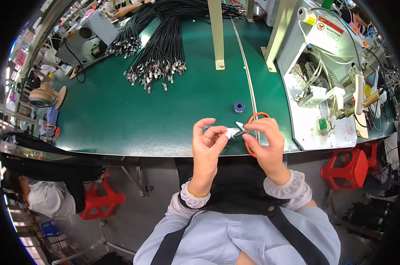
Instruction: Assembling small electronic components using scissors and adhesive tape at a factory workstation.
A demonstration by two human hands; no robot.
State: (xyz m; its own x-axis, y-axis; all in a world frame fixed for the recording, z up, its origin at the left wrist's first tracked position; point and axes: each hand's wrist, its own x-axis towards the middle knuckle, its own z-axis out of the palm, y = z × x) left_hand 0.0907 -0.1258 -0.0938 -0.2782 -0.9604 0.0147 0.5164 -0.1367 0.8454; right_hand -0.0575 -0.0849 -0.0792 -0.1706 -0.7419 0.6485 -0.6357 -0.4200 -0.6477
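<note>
Above the table's front edge, my left hand pinches a small crumpled white piece, paper or tape, between thumb and fingertips. My right hand is closed on a pair of orange-handled scissors, with thumb and finger gripping near the dark blades. Those blades reach toward the white piece and seem to touch it. Another white scrap shows by the right fingertips; whether it joins the first piece I cannot tell. Just beyond the hands a small dark blue spool rests on the green table.
Bundles of black cables with metal connector ends lie at the back. Two pale posts rise from the table. A grey machine with hoses stands at right, a small fan far left. Red stools flank me; another person sits at left.
</note>
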